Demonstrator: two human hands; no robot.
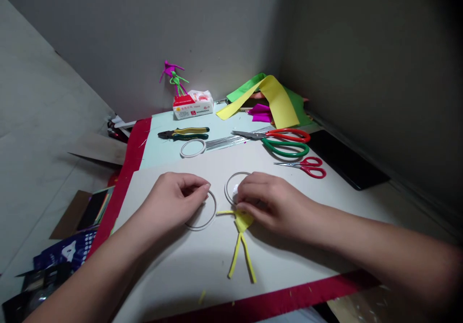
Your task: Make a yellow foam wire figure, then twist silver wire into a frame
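Note:
My left hand (179, 195) has thumb and fingertips pinched together on the edge of a thin pale ring (202, 228), which looks like a narrow tape roll. Part of that ring is hidden behind the hand. At the top of a yellow stick-limbed figure (243, 222), my right hand (265, 200) is closed, its fingertips over where the head would be. The figure lies with both legs toward me and one arm out to the left. Behind the right fingers is a second thin ring (227, 188), with a small shiny whitish patch inside it.
Farther back lie pliers (183, 133), a white tape roll (193, 148), thin metal wires (227, 142), large scissors (285, 140) and small red scissors (307, 166). A black phone-like slab (349, 159) is at right. Coloured sheets (278, 101) and a small box (193, 108) with two figures (175, 79) stand near the wall.

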